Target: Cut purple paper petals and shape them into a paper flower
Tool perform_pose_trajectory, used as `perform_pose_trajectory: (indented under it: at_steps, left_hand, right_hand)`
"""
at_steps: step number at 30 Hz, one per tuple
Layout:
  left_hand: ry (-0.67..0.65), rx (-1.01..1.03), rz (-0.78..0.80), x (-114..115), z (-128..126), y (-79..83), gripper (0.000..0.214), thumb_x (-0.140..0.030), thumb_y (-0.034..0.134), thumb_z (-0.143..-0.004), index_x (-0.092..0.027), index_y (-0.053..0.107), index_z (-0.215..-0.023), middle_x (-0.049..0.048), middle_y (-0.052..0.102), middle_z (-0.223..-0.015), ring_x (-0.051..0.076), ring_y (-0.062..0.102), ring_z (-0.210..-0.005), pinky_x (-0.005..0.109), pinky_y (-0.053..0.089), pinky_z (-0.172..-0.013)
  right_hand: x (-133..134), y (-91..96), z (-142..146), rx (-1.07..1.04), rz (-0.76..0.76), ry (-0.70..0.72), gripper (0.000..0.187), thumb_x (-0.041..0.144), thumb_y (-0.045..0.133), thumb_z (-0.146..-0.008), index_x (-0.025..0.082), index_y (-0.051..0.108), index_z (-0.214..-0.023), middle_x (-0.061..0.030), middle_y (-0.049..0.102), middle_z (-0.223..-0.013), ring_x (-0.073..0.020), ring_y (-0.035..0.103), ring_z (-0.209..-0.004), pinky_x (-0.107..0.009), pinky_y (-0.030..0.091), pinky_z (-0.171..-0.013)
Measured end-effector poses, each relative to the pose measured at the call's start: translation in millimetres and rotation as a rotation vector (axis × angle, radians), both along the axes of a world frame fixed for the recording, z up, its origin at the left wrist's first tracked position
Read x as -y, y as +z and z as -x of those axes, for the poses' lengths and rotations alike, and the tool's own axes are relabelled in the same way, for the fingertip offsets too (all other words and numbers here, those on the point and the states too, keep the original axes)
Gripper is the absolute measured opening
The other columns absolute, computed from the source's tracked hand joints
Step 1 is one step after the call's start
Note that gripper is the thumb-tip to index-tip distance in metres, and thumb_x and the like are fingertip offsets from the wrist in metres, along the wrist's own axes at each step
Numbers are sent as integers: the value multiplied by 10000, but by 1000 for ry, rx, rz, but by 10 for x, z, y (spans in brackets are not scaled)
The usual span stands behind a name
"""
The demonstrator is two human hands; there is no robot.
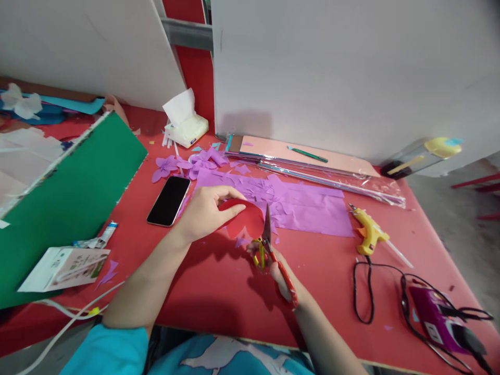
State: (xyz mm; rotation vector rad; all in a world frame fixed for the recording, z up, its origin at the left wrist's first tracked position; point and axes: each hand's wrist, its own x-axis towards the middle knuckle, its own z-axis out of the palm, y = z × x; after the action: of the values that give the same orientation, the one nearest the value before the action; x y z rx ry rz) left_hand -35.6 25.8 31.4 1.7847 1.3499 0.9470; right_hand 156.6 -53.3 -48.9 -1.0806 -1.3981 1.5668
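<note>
My left hand point(207, 211) pinches a rounded piece of red paper point(246, 219) just above the red table point(219, 286), thumb on top and fingers closed round its edge. My right hand point(279, 271) grips red-and-yellow scissors point(269, 245) by the handles. Their blades point up and away, touching the right edge of the red paper. A sheet of purple paper point(304, 205) with cut-out shapes lies just behind both hands.
A black phone point(169, 200) lies left of my left hand. Beside it are a green sheet point(66, 192), a white box point(64, 268), a tissue box point(187, 127) and purple paper flowers point(191, 164). A yellow glue gun point(369, 232) with its black cord, wrapped rolls point(320, 174) and a purple packet point(433, 312) lie to the right.
</note>
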Motion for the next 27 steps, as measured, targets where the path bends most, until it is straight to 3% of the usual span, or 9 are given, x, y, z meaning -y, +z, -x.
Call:
perform_pose_trajectory:
  at_steps: [10,17,27]
  left_hand:
    - [-20,18,6,46,-89,-10,112,-212,597,-728,-155,655,-804,11,687,-768,133,629,-704,220,516,-674]
    - [18,32,-13,56,-143,-63,102,-217,594,-727,-161,650,-791,19,694,-798,143,639,-731,247,516,-713]
    - [44,27,-33,74,-193,-78,94,-212,596,-731,-164,646,-796,9,697,-792,128,641,-713,214,508,-673]
  right_hand:
    - [40,-190,-36,-60,-20,26,643,716,299,-753,211,546,-1065,-60,517,-888,-127,413,-600,-272,384,-556]
    - [52,-205,-15,-97,67,23,718,780,282,-692,212,521,-1060,-41,471,-796,-125,348,-572,-271,336,-528]
    - [60,-261,6,-107,63,-52,760,805,278,-665,190,532,-1033,-23,446,-736,-119,342,-554,-254,298,-484]
